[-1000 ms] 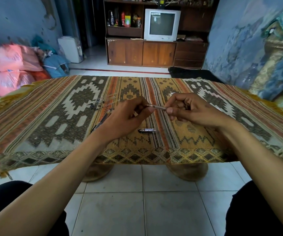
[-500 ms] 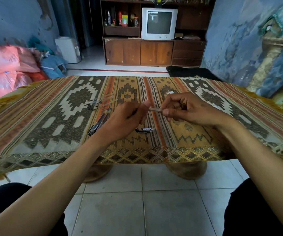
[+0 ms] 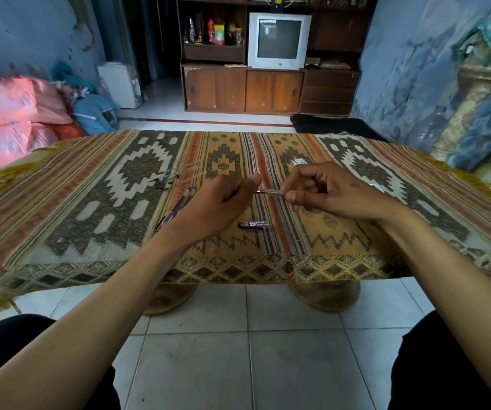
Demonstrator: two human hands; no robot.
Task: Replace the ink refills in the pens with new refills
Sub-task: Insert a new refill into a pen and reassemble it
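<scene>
now two hands [image 3: 217, 202] [image 3: 333, 193] — one refill [image 3: 269, 192], pinched

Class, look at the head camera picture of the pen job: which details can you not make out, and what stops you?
- Pen part between both hands: its ends are covered by the left hand and right hand.
- Pens on the cloth: partly behind the left hand.
- Clear refills: too faint to count.

Both hands hold thin refill [image 3: 269, 192] btwn them, over patterned cloth [image 3: 90, 208]; pen barrel [image 3: 253, 225] below.
</scene>
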